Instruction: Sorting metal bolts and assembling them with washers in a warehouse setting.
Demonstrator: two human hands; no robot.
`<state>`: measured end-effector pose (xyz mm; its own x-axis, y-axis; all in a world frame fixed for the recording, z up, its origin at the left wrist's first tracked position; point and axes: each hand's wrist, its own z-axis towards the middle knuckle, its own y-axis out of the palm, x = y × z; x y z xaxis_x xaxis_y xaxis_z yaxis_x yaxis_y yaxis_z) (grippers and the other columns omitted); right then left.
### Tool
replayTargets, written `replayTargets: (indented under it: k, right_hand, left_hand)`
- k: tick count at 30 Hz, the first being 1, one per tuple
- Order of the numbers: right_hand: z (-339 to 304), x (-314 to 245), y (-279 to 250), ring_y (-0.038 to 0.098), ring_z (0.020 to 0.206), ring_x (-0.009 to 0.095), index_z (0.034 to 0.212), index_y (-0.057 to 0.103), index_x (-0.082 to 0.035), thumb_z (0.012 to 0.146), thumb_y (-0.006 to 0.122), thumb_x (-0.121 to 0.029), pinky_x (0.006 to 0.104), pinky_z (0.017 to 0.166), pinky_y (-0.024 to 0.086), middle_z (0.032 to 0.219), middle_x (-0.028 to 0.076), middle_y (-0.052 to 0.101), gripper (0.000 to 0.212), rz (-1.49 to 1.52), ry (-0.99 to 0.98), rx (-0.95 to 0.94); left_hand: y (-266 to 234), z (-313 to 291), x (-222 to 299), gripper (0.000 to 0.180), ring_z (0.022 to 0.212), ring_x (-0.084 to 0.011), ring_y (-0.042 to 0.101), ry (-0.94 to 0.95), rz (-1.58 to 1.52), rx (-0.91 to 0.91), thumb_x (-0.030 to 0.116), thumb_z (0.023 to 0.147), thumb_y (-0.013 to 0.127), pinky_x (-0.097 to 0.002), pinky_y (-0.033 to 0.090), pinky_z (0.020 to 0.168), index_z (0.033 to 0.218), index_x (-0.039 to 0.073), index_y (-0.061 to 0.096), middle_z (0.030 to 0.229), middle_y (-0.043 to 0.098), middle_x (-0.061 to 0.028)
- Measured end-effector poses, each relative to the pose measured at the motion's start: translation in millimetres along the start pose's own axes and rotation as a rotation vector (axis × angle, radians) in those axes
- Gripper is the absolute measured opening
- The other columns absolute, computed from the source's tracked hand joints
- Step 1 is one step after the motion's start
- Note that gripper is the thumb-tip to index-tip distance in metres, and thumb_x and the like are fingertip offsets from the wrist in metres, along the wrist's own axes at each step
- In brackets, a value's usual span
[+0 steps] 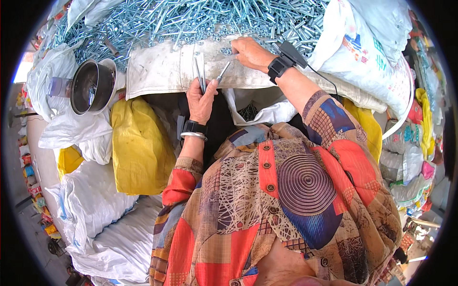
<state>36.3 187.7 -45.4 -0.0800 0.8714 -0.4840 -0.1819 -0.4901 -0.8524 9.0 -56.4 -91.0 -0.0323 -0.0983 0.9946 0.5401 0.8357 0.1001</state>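
Observation:
My left hand (pixel 200 104) is closed around several long silvery metal bolts (pixel 201 71), held mostly upright. One thinner threaded bolt (pixel 223 71) leans out to the right between thumb and fingers. To the right, my right hand (pixel 254 53) reaches to the pile's near edge, fingers pressed together; whatever is in them, if anything, is hidden. Small metal nuts (pixel 226 50) lie loose beside its fingertips on a stained whitish cloth (pixel 155 69). Beyond both hands spreads a big heap of bolts, sleeves and nuts (pixel 191 21).
A dark round pot (pixel 78 90) with some metal pieces stands at the left. White woven sacks (pixel 102 205) and a yellow sack (pixel 140 148) fill the near left. A large white sack (pixel 377 71) leans at the right. Under the cloth's edge sits an open white bag (pixel 269 114).

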Motion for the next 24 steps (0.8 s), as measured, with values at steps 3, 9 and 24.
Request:
replayTargets:
  k: [3, 9, 24]
  right_hand:
    - [-5.4, -1.4, 0.4, 0.058, 0.078, 0.042, 0.086, 0.055, 0.002, 0.072, 0.061, -0.002, 0.0465, 0.069, 0.046, 0.080, 0.021, 0.060, 0.016, 0.049, -0.157, 0.084]
    - [-18.9, -21.4, -10.9, 0.064, 0.070, 0.018, 0.098, 0.058, 0.001, 0.082, 0.063, 0.003, 0.0318, 0.063, 0.052, 0.080, 0.009, 0.062, 0.016, 0.642, 0.182, 0.113]
    - [-50.4, -71.3, -6.0, 0.068, 0.084, 0.023, 0.103, 0.059, -0.002, 0.089, 0.060, 0.000, 0.0309, 0.073, 0.054, 0.094, 0.010, 0.065, 0.015, 0.162, -0.009, 0.358]
  left_hand:
    - [2.7, -0.3, 4.0, 0.028, 0.058, -0.0051, 0.047, -0.024, 0.024, 0.028, 0.028, 0.089, 0.074, -0.0227, 0.038, 0.054, 0.079, 0.006, 0.058, 0.064, 0.058, 0.0026]
    - [8.9, 0.0, 10.2, 0.030, 0.059, -0.0064, 0.051, -0.027, 0.174, 0.045, 0.028, 0.088, 0.075, -0.0238, 0.041, 0.056, 0.079, 0.004, 0.058, 0.064, 0.058, 0.0003]
    - [13.4, -0.4, 11.2, 0.032, 0.058, -0.0077, 0.053, 0.056, 0.246, 0.084, 0.028, 0.088, 0.075, -0.0257, 0.044, 0.055, 0.077, 0.003, 0.057, 0.064, 0.060, -0.0007]
